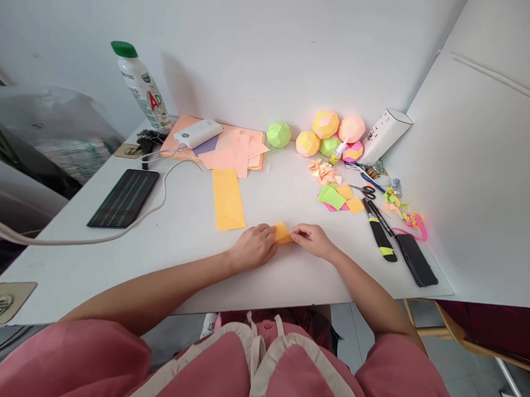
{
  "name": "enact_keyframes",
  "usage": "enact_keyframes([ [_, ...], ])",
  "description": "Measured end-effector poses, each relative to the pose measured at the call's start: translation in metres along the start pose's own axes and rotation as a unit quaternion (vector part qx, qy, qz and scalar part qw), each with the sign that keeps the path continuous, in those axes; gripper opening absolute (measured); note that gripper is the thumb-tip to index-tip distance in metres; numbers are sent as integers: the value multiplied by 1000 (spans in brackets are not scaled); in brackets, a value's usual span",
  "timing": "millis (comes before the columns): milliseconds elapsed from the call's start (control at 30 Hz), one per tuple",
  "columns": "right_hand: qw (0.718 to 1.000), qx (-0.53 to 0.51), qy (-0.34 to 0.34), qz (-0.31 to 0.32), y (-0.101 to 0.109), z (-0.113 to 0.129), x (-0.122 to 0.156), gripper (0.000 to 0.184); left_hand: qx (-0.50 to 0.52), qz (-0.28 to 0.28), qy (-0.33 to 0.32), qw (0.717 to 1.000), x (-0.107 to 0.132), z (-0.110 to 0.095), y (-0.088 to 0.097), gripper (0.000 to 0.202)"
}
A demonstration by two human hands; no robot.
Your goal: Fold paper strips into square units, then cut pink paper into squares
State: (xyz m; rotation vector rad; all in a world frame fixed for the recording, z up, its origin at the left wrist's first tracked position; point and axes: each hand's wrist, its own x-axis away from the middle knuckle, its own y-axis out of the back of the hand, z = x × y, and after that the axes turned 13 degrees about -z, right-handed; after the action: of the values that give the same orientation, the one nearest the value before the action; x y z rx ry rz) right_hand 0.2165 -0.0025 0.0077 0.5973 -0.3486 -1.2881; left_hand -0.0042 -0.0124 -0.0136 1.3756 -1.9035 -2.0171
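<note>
A small folded orange paper piece (282,232) lies on the white table (190,260) between both hands. My left hand (253,246) rests curled at its left edge, fingers pinching it. My right hand (312,239) pinches its right edge with closed fingertips. A long orange paper strip (227,198) lies just behind my left hand.
A stack of peach paper (232,149) with a white power bank (198,133) sits at the back, a bottle (141,88) left of it. Paper balls (326,124) stand at the back right. Small coloured squares (336,197), scissors (366,191), a cutter (381,234) and two phones (123,198) (416,260) lie around.
</note>
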Motion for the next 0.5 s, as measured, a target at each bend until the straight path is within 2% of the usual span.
enact_keyframes([
  [133,991,124,0,-49,-12,9,-6,19,36,-80,21,996,4,-2,0,29],
  [200,983,172,1,-63,-18,14,-11,17,43,-101,35,993,6,-4,0,32],
  [367,970,235,14,-61,-29,21,-22,14,-20,-130,27,991,12,-10,1,29],
  [500,960,275,35,-41,-33,23,-22,17,-123,-92,-13,988,19,-24,6,24],
])
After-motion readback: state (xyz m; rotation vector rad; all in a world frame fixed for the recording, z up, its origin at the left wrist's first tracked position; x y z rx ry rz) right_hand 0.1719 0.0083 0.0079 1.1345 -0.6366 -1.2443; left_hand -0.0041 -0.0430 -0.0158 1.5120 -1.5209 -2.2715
